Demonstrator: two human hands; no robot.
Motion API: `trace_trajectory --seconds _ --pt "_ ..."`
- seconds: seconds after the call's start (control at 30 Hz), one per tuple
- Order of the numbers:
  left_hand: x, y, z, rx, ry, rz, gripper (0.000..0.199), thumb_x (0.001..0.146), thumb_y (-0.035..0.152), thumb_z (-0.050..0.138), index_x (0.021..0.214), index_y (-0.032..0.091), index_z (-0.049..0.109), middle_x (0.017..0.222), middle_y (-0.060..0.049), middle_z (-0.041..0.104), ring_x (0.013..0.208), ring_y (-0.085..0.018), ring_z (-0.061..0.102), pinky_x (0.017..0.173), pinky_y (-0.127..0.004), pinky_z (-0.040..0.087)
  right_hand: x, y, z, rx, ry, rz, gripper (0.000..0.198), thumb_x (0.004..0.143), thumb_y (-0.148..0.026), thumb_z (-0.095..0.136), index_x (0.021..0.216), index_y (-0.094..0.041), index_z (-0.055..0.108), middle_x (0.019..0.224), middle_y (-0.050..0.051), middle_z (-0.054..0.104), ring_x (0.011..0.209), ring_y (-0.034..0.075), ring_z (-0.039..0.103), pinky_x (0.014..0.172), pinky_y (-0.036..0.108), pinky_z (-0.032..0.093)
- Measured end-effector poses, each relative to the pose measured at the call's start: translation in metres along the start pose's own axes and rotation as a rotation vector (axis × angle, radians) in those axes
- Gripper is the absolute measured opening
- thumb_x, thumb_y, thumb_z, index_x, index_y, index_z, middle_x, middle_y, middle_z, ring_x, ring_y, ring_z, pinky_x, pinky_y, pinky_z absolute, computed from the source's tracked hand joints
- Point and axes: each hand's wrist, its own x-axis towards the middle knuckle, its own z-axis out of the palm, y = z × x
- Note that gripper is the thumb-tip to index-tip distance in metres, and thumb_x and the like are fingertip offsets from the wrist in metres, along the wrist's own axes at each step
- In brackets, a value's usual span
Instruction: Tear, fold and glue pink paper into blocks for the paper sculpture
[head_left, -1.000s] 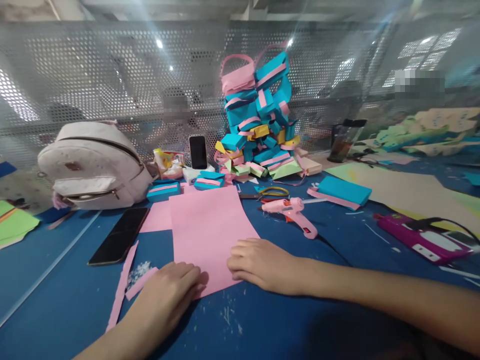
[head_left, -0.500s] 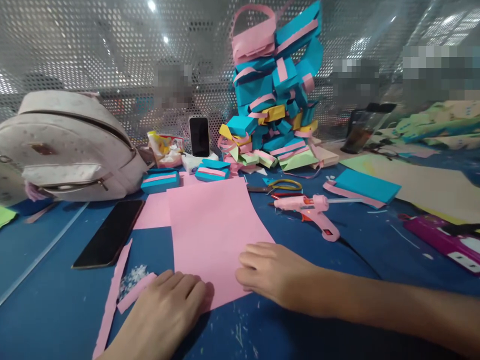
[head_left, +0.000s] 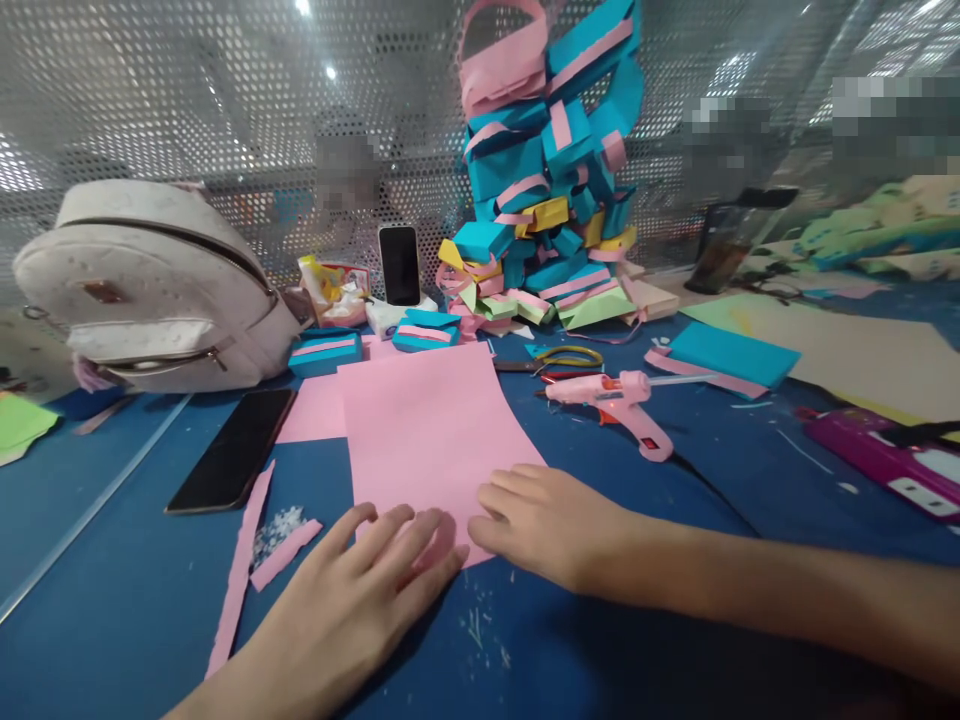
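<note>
A sheet of pink paper (head_left: 420,420) lies on the blue table in front of me, over another pink sheet (head_left: 311,410). My left hand (head_left: 360,580) reaches over its near edge with fingers bent and apart. The paper lifts in a small curl beneath those fingers. At the sheet's right edge, my right hand (head_left: 540,515) has its fingers close together and curled onto the paper; the fingertips are partly hidden. Torn pink strips (head_left: 244,570) and a little heap of white bits (head_left: 279,532) lie left of my left hand.
A pink glue gun (head_left: 619,395) with its cord lies right of the sheet, near yellow-handled scissors (head_left: 570,357). Behind stands a tall stack of blue and pink paper boxes (head_left: 517,170). A black phone (head_left: 232,450) and white backpack (head_left: 165,290) are left, a purple power strip (head_left: 885,450) right.
My left hand has shifted right along the near edge, its fingers spreading and the paper curling under them. My right hand stays at the right edge. The view has shifted slightly.
</note>
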Motion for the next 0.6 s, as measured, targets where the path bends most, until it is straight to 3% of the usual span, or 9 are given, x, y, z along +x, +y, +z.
trace_trajectory --seconds 0.1,0.33,0.6 --pt "-0.007 0.004 0.001 0.007 0.053 -0.001 0.039 0.105 0.022 0.031 0.136 0.02 0.054 0.14 -0.004 0.056 0.122 -0.023 0.049 0.102 -0.041 0.031 0.0 0.0 -0.003 -0.007 -0.017 -0.003 0.004 0.095 -0.021 0.055 0.093 -0.02 0.057 0.082 0.001 0.054 0.075 0.019 0.043 0.061 0.032 0.025" --pt "-0.032 0.01 -0.009 -0.023 0.029 -0.1 0.044 0.104 0.02 0.024 0.137 0.019 0.054 0.149 0.001 0.048 0.133 -0.02 0.041 0.119 -0.038 0.009 0.002 0.0 -0.003 -0.015 -0.033 -0.001 0.004 0.094 -0.021 0.055 0.09 -0.021 0.055 0.081 0.0 0.054 0.073 0.018 0.042 0.061 0.032 0.024" --pt "-0.063 0.003 -0.012 -0.021 0.02 -0.099 0.056 0.088 0.008 0.035 0.14 0.019 0.051 0.149 -0.001 0.048 0.136 -0.023 0.039 0.12 -0.04 0.008 0.002 -0.001 -0.005 -0.007 -0.039 0.009 0.006 0.094 -0.017 0.055 0.088 -0.021 0.057 0.081 0.001 0.056 0.073 0.018 0.044 0.06 0.031 0.027"
